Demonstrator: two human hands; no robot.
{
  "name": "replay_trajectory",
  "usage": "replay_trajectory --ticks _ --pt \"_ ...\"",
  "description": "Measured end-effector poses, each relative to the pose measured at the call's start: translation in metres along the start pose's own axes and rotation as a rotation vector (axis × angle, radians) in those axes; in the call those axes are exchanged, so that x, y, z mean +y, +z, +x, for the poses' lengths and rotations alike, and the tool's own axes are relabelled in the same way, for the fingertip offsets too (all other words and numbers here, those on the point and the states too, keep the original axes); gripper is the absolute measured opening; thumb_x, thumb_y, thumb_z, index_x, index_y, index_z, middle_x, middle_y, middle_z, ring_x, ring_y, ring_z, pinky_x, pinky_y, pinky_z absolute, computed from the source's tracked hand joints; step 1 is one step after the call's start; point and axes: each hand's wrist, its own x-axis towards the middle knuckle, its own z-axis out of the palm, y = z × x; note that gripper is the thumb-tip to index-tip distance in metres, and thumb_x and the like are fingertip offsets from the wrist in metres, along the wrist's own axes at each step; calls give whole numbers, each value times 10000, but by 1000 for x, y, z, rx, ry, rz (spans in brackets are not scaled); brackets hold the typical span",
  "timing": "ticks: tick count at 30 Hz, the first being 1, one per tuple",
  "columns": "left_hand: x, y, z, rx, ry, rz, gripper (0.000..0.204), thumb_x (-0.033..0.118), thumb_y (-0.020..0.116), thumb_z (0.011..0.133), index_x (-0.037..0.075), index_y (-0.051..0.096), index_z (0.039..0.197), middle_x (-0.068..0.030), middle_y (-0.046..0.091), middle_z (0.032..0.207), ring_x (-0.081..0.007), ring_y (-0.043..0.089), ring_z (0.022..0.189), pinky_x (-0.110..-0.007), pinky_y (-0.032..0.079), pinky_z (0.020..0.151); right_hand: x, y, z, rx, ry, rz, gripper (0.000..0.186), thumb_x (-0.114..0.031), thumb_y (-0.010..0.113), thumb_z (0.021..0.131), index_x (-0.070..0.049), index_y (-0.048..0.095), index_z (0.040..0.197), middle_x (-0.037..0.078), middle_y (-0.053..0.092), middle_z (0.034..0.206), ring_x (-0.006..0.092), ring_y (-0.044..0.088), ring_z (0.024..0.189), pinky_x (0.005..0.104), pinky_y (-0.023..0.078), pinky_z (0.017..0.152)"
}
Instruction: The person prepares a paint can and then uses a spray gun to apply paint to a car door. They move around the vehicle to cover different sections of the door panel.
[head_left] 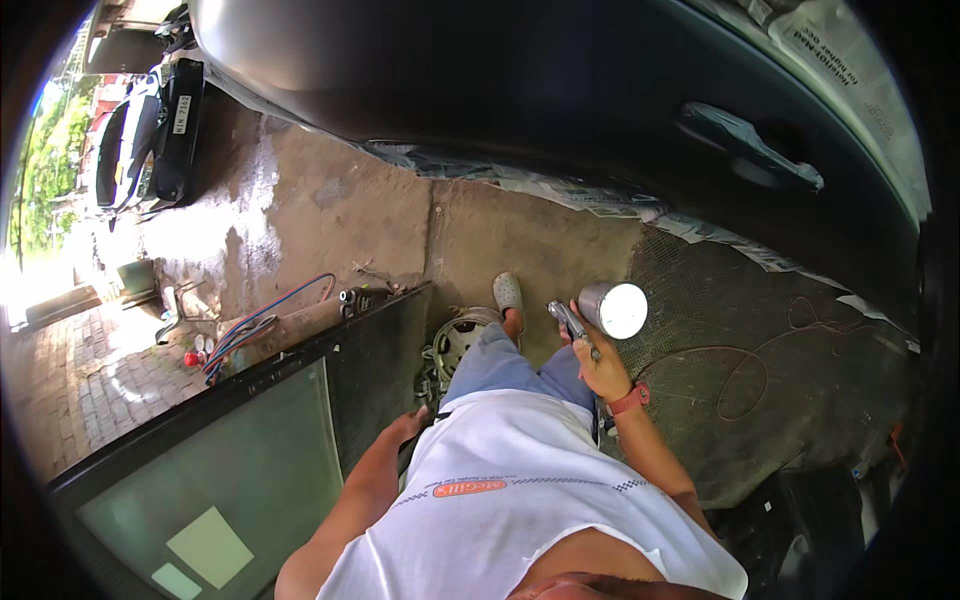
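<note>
My right hand [598, 362] is closed around a metal spray gun [566, 318], held out in front of my right thigh. A silver, round cup [598, 300] with a bright white top sits on the gun. Beyond it stretches a dark matte car body panel [480, 90], apart from the gun. Its door handle [745, 140] has a thin film or tape on it. My left hand [405, 426] hangs low by my left hip, near a dark framed glass panel [230, 460]. Its fingers are small and partly hidden, so their pose is unclear.
Newspaper masking [580, 192] lines the car's lower edge. A thin hose [745, 385] loops over the dark mat on the right. Near my left foot lies a wheel [455, 340]. Blue and red hoses [265, 312] lie behind the glass panel. Another car [150, 140] stands far left.
</note>
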Motion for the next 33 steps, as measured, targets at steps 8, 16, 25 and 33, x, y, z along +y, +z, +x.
replay_trajectory --ticks 8,16,25,33 --pt "262 31 -144 -5 83 -298 933 781 357 984 113 301 1631 -175 349 1648 -311 310 1526 -410 312 1206 46 -40 27 -145 -1 98 663 -437 564 1059 -77 394 1589 170 669 1307 252 648 1172 379 489 1025" --pt "308 60 -110 297 430 -65 729 571 538 1022 81 430 1550 -249 526 1496 -391 531 1368 -423 415 1140 65 -43 29 -223 42 40 539 -292 582 1055 -43 487 1523 231 586 1448 363 525 1382 389 379 1150" --pt "227 121 -62 317 356 536 778 609 511 1013 44 431 1542 -302 343 1603 -437 367 1475 -466 313 1222 93 -21 45 -140 -178 -26 484 -247 601 1034 -55 559 1476 106 730 1035 206 699 970 364 506 953" --pt "228 129 -51 106 186 237 937 720 425 991 56 249 1629 -255 188 1686 -436 168 1563 -479 216 1262 98 -22 50 -130 -256 -153 523 -227 577 1049 -63 484 1536 104 728 1043 180 679 942 335 531 891"
